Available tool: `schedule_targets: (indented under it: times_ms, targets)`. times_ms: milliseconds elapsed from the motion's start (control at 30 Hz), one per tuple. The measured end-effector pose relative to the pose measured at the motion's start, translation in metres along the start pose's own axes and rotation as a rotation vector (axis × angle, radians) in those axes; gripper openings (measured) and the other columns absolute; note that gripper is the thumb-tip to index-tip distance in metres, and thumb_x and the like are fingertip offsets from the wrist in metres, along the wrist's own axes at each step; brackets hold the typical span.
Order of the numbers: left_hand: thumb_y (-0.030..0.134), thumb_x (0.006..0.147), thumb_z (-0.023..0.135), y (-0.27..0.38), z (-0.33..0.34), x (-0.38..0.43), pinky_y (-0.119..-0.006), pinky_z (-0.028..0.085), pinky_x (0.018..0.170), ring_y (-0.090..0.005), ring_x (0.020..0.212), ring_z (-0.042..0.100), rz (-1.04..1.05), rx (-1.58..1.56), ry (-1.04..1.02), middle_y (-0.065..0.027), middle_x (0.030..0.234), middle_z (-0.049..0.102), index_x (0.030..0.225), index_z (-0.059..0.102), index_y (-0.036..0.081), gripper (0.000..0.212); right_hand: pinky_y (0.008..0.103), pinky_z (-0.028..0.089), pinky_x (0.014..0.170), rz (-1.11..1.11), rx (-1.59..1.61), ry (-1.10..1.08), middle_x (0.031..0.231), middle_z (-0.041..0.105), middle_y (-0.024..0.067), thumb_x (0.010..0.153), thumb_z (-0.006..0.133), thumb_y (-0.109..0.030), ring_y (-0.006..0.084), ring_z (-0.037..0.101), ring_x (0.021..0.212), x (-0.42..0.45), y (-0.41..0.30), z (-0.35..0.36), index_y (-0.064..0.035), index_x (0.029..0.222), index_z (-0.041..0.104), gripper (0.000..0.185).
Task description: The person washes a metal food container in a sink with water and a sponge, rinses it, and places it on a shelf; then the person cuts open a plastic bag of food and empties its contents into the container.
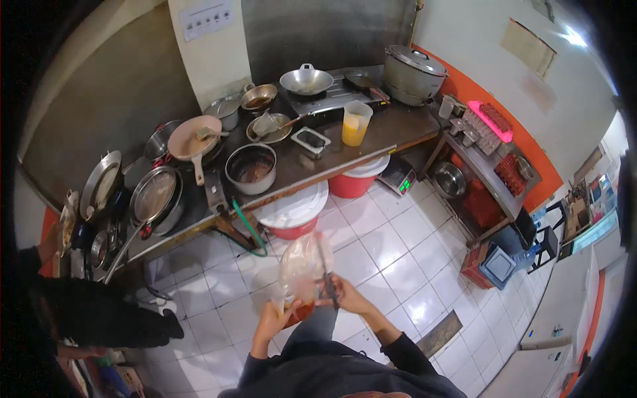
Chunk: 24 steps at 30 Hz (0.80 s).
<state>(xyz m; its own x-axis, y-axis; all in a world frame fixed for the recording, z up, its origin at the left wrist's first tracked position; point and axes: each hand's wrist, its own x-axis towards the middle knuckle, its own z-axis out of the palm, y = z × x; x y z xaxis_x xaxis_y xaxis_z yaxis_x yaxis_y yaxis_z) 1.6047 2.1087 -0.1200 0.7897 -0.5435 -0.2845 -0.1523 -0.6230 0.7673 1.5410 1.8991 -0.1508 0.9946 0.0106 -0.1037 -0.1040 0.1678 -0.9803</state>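
Note:
My left hand (274, 318) grips the lower part of a clear plastic bag (299, 263) with red-orange contents (298, 314) at its bottom. On the bag's right side, my right hand (343, 294) is closed around a dark, long tool (329, 286), whose narrow upper part runs up along the bag; blur hides its exact kind. The bag hangs upright over the tiled floor, in front of the metal counter. Part of the bag's lower end is covered by my fingers.
A metal counter (318, 175) bears pans, a pot (251, 169) and a plastic jug of yellow liquid (355, 124). Lidded red tubs (293, 211) stand beneath it, beside a digital scale (398, 176). Another person (109, 311) works at the left. A box (480, 263) stands right.

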Motion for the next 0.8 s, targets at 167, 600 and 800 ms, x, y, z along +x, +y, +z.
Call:
schedule_targets:
  times_ms: [167, 600, 800]
  targets:
    - [0.023, 0.080, 0.061, 0.040, 0.039, 0.120, -0.036, 0.048, 0.071, -0.0253, 0.081, 0.061, -0.114, -0.539, -0.110, -0.0157, 0.091, 0.062, 0.107, 0.053, 0.004, 0.034, 0.0256, 0.046, 0.077, 0.060, 0.022, 0.045, 0.093, 0.060, 0.0060, 0.074, 0.072, -0.014, 0.0119, 0.056, 0.083, 0.073, 0.021, -0.071, 0.0012, 0.107, 0.052, 0.041]
    - [0.025, 0.077, 0.068, 0.239, 0.117, 0.464, -0.035, 0.037, 0.092, -0.0233, 0.111, 0.043, 0.601, -0.368, -0.314, -0.0151, 0.120, 0.038, 0.130, 0.018, 0.006, 0.075, 0.0303, 0.049, 0.069, 0.219, 0.453, 0.400, 0.097, 0.057, 0.0061, 0.074, 0.068, -0.017, 0.0176, 0.058, 0.084, 0.187, -0.057, -0.377, -0.0033, 0.110, 0.048, 0.043]
    - [0.046, 0.079, 0.060, 0.248, 0.113, 0.681, -0.037, 0.048, 0.075, -0.0260, 0.104, 0.051, 0.021, -0.725, 0.247, -0.0153, 0.126, 0.036, 0.135, 0.019, 0.014, 0.076, 0.0397, 0.048, 0.084, 0.319, 0.550, 0.409, 0.111, 0.054, 0.0103, 0.066, 0.073, -0.019, 0.0264, 0.055, 0.101, 0.241, -0.057, -0.535, -0.0036, 0.120, 0.040, 0.065]
